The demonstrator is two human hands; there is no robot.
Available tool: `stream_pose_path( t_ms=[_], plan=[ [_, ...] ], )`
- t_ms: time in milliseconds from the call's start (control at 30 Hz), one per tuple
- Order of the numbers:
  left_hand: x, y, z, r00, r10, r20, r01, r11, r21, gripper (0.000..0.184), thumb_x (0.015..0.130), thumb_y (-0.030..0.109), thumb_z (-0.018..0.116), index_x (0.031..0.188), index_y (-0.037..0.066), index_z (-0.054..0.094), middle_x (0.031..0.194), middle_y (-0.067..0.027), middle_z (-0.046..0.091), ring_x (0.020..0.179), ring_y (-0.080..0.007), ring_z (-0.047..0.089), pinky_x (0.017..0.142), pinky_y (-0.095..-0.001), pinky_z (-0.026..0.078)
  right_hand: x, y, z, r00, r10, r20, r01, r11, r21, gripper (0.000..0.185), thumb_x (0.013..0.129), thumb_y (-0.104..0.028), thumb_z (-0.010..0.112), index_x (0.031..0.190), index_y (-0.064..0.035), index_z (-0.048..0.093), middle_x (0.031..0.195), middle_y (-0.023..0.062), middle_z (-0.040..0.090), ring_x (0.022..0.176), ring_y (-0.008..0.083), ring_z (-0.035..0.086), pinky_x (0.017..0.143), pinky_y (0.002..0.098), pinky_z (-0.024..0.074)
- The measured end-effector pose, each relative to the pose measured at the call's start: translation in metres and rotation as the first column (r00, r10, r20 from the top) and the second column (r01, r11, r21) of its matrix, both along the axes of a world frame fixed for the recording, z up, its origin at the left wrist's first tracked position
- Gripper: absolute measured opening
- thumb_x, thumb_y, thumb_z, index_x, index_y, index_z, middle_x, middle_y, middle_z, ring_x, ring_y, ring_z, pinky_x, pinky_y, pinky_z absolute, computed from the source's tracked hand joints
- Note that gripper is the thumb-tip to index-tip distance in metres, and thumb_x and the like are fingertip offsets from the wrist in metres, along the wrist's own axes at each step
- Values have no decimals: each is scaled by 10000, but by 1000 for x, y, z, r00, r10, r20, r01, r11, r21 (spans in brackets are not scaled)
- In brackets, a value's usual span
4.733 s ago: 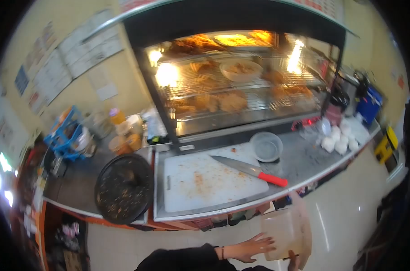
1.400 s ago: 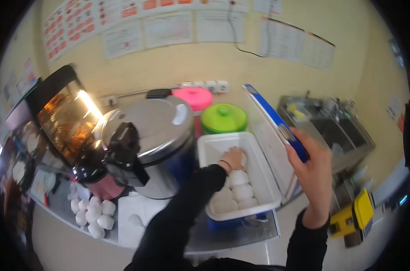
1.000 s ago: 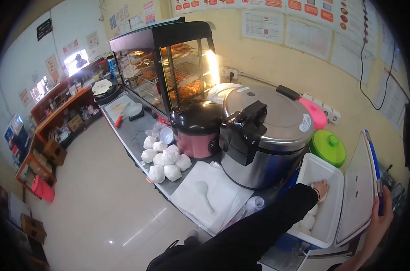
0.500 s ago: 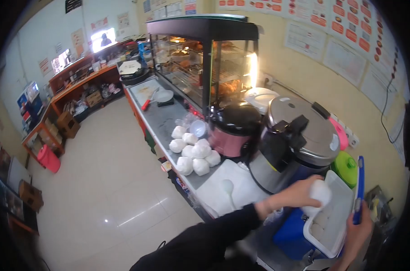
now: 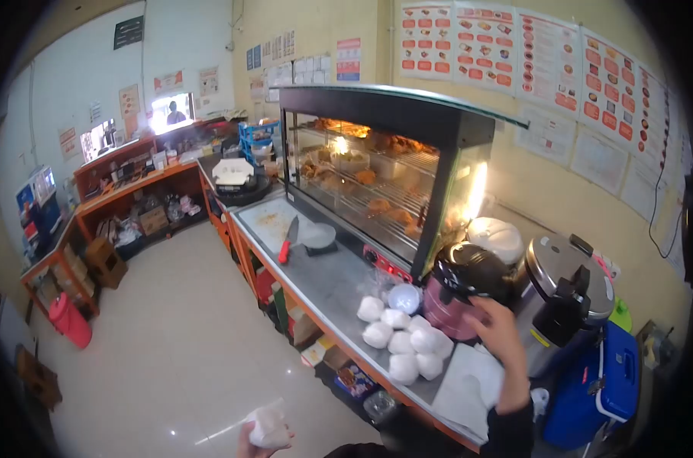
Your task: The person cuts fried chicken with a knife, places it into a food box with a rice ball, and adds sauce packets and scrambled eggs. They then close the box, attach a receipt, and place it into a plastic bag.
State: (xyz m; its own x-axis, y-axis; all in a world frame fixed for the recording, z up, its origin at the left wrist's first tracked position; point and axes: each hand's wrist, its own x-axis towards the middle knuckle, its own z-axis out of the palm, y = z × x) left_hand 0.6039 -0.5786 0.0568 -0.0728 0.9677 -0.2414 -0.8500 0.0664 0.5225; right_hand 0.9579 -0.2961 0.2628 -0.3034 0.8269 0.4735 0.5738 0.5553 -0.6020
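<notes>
My left hand [image 5: 247, 443] is low at the bottom of the view, closed around a white wrapped bundle [image 5: 270, 427]. My right hand [image 5: 501, 336] is raised beside the pink rice cooker [image 5: 453, 307], its fingers apart and holding nothing; I cannot tell whether it touches the cooker. Below and left of it, several similar white bundles [image 5: 402, 343] sit in a pile on the counter. White paper sheets [image 5: 462, 385] lie between the pile and my right sleeve. A small pale bowl [image 5: 404, 298] stands behind the pile.
A blue cooler box [image 5: 583, 393] with its lid down stands at the right, near a large steel cooker [image 5: 564, 282]. The lit food display case [image 5: 361, 175] rises behind the counter [image 5: 327, 278]. A red-handled knife [image 5: 288, 240] lies farther along. Tiled floor [image 5: 171, 328] is at the left.
The cooler's blue lid has come down, and my right hand has left it for the pink cooker. My left hand has carried the white bundle leftward from the cooler. The view has turned left.
</notes>
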Motion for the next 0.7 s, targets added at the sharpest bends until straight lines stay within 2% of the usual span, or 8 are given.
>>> stream_pose_path(
  t_ms=[100,233,333,367,400,533,633,700],
  plan=[
    [-57,0,32,978,180,-102,-179,984,18,664,689,478,564,1182,58,416,1056,-164,519,954,-356,516,732,-459,464,-108,154,-28,970,142,-198,-157,986,-62,487,701,-133,606,1145,1,458,1110,178,500,1006,317,497,850,335,409],
    [-120,18,41,936,347,-61,-347,938,16,669,681,460,581,1180,48,412,1054,-161,518,925,-349,530,712,-441,486,-183,311,-82,936,-250,-247,319,901,293,707,625,-69,594,1257,-7,283,1201,236,387,1160,352,338,973,372,276],
    [-162,35,29,917,392,-72,-393,919,-8,681,680,467,588,1180,39,411,1045,-166,521,935,-346,526,726,-447,479,-215,360,-107,840,-477,-261,542,703,460,694,626,-32,570,1247,26,266,1157,224,393,1094,349,380,933,390,304],
    [-174,41,24,909,411,-73,-414,910,-27,683,681,471,588,1179,39,412,1043,-167,522,938,-344,524,730,-446,477,-229,345,-96,807,-307,-504,449,874,186,630,635,-34,570,1209,27,318,1104,204,417,1000,327,428,895,404,324],
    [-189,49,14,906,419,-60,-421,906,-26,675,688,474,583,1177,41,415,1036,-168,525,933,-341,526,739,-449,470,-225,357,-101,801,-482,-356,596,578,557,566,633,-58,592,1149,29,376,1085,204,427,941,325,447,876,399,337],
    [-257,95,-7,881,466,-81,-471,881,-50,656,697,470,574,1170,42,419,1037,-161,525,938,-339,523,764,-462,458,-223,300,-55,517,-615,-596,847,265,461,506,677,-133,606,1100,67,412,1048,221,472,934,355,469,836,413,348],
    [-323,151,-30,865,491,-103,-498,866,-50,597,753,430,527,1185,37,408,1074,-160,524,945,-331,523,778,-452,457,-215,345,-86,606,-411,-681,777,489,396,489,705,-58,583,1149,40,404,1033,192,470,906,322,474,825,390,356],
    [-373,207,-34,840,532,-110,-537,843,-23,608,716,410,525,1177,38,389,1048,-181,505,957,-372,505,764,-482,457,-209,357,-89,517,-667,-536,848,314,428,474,708,-26,591,1141,36,405,1015,175,466,914,299,482,826,368,372]
  ],
)
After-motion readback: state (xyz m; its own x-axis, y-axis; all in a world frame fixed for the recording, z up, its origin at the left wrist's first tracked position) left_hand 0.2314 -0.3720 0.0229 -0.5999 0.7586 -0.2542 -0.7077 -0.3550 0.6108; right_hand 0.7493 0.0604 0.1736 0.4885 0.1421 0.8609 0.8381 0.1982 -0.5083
